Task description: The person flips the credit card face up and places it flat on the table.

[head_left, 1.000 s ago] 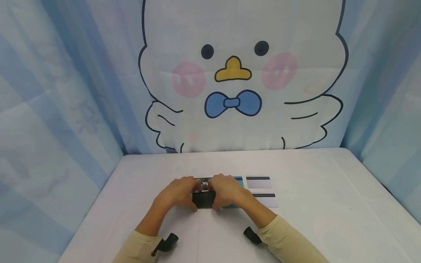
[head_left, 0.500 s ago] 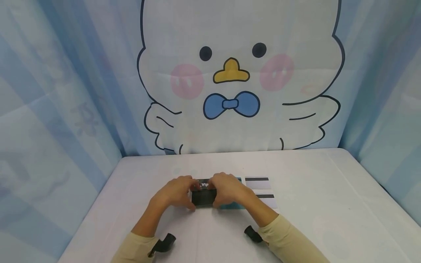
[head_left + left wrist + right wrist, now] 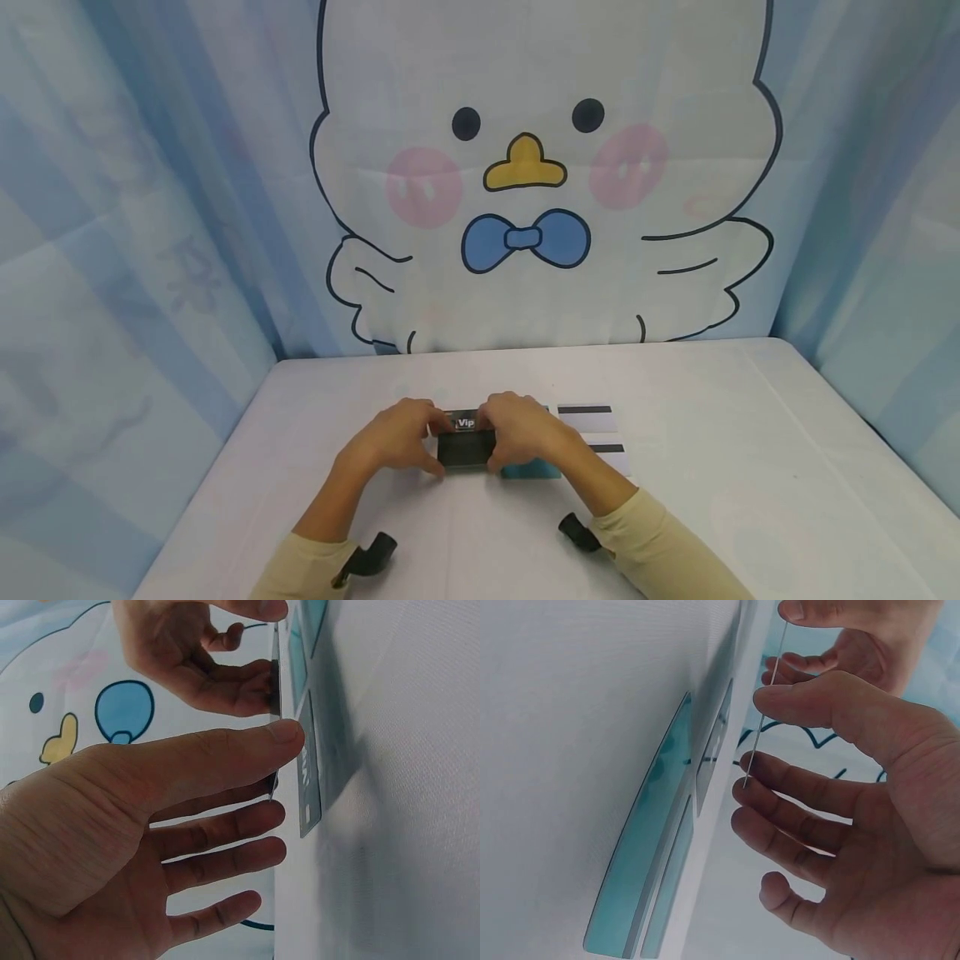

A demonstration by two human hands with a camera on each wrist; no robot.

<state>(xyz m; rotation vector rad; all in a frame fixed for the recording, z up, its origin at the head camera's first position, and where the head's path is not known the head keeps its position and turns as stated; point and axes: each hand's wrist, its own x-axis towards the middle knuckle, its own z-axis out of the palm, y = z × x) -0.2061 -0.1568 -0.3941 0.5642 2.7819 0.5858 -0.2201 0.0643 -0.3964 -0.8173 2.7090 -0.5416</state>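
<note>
A thin black card (image 3: 465, 450) is held by its two short sides between my hands. In both wrist views it appears nearly edge-on, raised off the white table. My left hand (image 3: 399, 433) pinches its left end with thumb and fingertips. The right hand (image 3: 521, 429) pinches the opposite end in the same way. Just behind it, a dark card marked "Vip" (image 3: 465, 423) lies on the table, partly covered. Below my left thumb, a grey card with white lettering (image 3: 309, 772) lies flat; its text is only partly readable.
Right of the black card lie teal cards (image 3: 531, 470), partly hidden by my right hand. Farther right are two pale cards with dark stripes, one behind (image 3: 585, 419) and one nearer (image 3: 613, 460). A printed curtain (image 3: 525, 308) hangs behind the table (image 3: 712, 467).
The black card has risen slightly between my hands, and more of its face shows. The "Vip" lettering behind it is less covered. My left hand has shifted slightly left.
</note>
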